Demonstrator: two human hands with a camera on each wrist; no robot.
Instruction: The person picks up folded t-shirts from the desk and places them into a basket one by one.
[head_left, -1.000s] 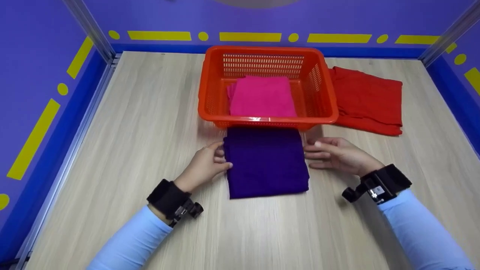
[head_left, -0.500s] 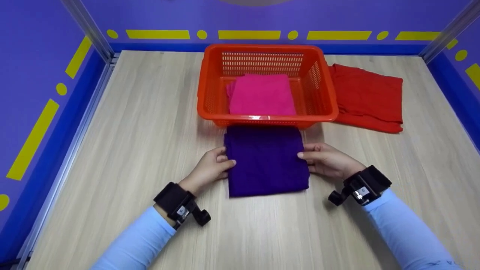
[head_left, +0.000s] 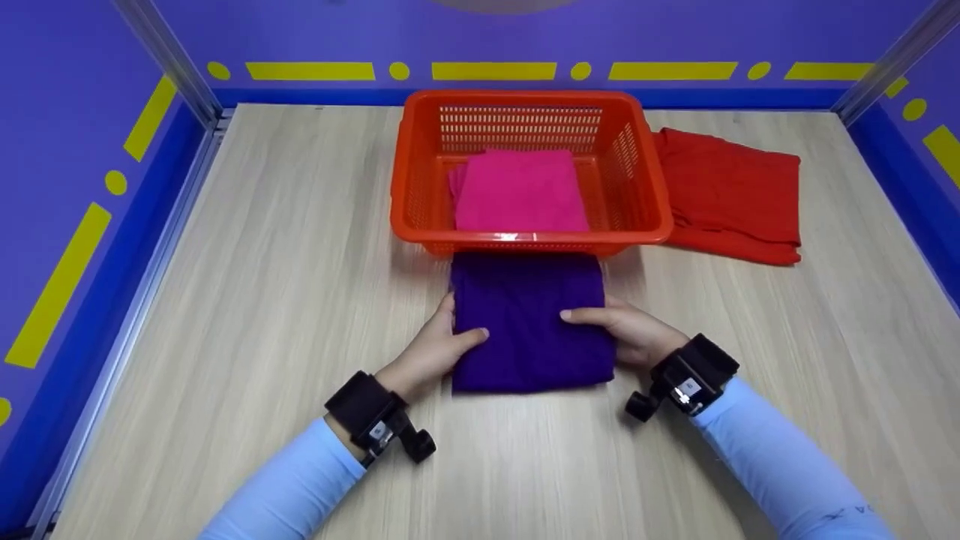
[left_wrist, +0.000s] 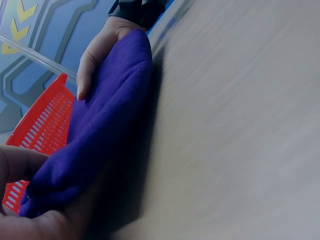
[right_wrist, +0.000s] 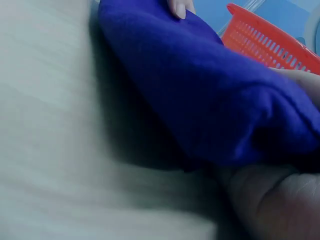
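A folded dark purple cloth (head_left: 532, 330) lies between both hands in front of the basket, its far edge right at the basket's front wall in the head view. My left hand (head_left: 431, 345) grips its left side, thumb on top and fingers beneath. From the other side my right hand (head_left: 634, 330) holds the right edge the same way, thumb laid over the top. In the left wrist view the purple cloth (left_wrist: 105, 115) sags between the hands, with a dark shadow under it. The right wrist view shows the fingers (right_wrist: 265, 200) tucked under the cloth's folded edge.
An orange-red plastic basket (head_left: 531, 238) stands behind the purple cloth and holds a folded pink cloth (head_left: 521, 191). A folded red cloth (head_left: 735, 199) lies to the basket's right. Blue-purple walls (head_left: 300, 34) with yellow marks border the wooden table (head_left: 300, 247) at the back and sides.
The right hand has moved left from beside the purple cloth to grip its right edge. The left hand's thumb has slid further over the top, and its fingers have gone underneath.
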